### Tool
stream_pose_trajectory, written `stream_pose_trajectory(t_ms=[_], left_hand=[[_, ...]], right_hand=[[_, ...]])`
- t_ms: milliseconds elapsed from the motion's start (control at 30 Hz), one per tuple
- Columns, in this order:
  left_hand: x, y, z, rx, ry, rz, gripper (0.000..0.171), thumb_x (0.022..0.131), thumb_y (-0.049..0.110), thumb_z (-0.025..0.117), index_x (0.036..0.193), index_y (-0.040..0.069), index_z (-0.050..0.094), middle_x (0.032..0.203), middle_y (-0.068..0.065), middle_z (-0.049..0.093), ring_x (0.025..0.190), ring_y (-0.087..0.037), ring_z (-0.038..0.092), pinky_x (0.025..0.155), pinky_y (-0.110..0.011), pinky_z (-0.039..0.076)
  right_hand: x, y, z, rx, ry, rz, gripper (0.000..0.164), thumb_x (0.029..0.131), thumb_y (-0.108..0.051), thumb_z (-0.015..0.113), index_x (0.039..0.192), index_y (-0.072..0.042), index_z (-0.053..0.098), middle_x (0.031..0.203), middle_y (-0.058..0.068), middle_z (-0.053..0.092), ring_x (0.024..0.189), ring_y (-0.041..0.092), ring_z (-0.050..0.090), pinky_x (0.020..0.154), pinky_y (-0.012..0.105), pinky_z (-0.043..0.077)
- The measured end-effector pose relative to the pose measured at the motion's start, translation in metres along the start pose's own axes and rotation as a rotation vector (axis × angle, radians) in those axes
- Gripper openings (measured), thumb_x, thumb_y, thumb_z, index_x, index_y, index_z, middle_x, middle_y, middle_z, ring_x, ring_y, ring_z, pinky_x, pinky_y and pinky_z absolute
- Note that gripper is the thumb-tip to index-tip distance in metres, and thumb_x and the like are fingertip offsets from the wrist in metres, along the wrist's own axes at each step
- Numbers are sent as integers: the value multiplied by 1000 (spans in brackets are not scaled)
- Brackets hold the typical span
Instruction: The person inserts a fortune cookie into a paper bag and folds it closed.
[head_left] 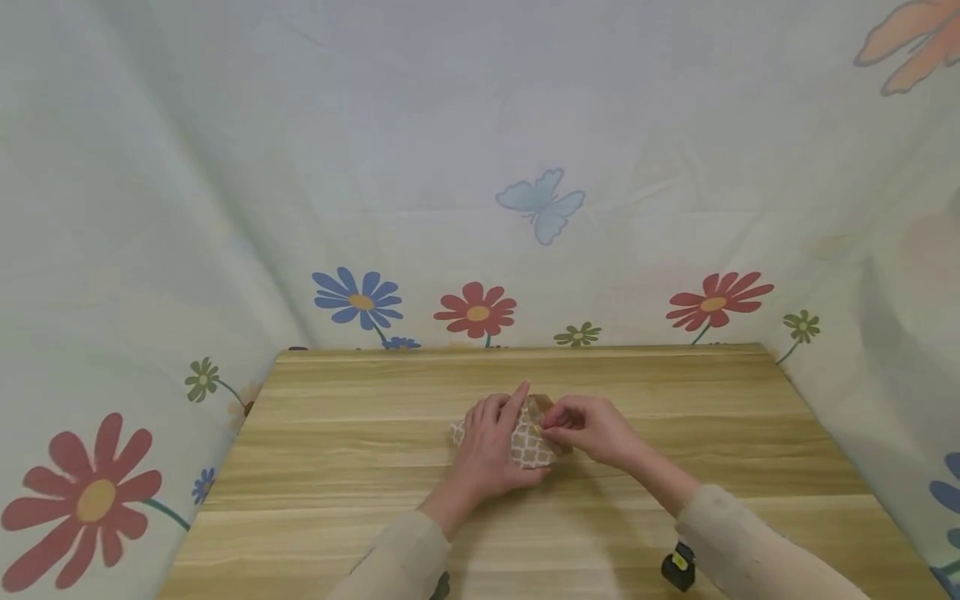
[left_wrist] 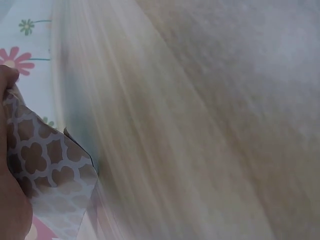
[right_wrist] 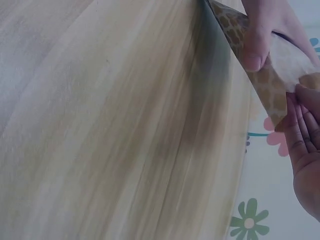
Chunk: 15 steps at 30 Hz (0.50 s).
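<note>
A folded piece of brown paper with a white lattice pattern [head_left: 531, 446] is between my two hands over the wooden table. My left hand [head_left: 487, 442] holds it from the left, thumb along the near side and fingers across the top. From the right, my right hand [head_left: 592, 429] pinches the paper's edge between thumb and fingertips. In the left wrist view the patterned paper [left_wrist: 47, 165] comes to a corner beyond the left hand [left_wrist: 12, 200]. The right wrist view shows the left thumb pressing the paper [right_wrist: 267, 92] beside the right hand [right_wrist: 307, 145]. Fingers partly hide the folds.
The wood-grain table [head_left: 360, 475] reaches back to a white cloth [head_left: 420, 167] printed with flowers and a butterfly, which also hangs at both sides. A small black device [head_left: 678, 568] with a yellow-green mark is by the right sleeve [head_left: 750, 542].
</note>
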<state>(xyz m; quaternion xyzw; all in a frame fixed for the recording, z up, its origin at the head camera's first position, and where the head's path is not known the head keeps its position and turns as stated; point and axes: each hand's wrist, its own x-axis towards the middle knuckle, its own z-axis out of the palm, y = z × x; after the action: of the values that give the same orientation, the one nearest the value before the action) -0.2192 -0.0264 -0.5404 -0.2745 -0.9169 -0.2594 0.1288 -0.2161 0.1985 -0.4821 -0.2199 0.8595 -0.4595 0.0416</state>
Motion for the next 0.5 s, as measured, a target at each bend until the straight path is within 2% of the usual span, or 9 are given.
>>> stream_pose_trajectory(t_ms=[267,433,500], left_hand=[[0,-2,4,4,8,33,129,72,63,91,172,26,19,142,-9,48,133,-29,46,119,-53,38],[-1,-3,4,3,17,33,127,71,61,92,171,21,24,143,-10,48,132,-29,46,119,-54,39],[-1,-3,4,2,23,35,128,70,61,93,171,22,24,142,-9,49,132,-29,47,119,-54,39]], right_hand=[[3,1,9,-13,7,7,9,96,-5,79,101,-11,76,97,0,76,87,13,71,76,26,61],[-2,3,3,-19,17,-10,8,96,-9,80,103,-9,77,98,1,77,86,11,71,76,27,61],[-3,3,-2,-25,46,-18,8,96,-10,81,102,-7,77,97,2,77,86,12,71,75,27,61]])
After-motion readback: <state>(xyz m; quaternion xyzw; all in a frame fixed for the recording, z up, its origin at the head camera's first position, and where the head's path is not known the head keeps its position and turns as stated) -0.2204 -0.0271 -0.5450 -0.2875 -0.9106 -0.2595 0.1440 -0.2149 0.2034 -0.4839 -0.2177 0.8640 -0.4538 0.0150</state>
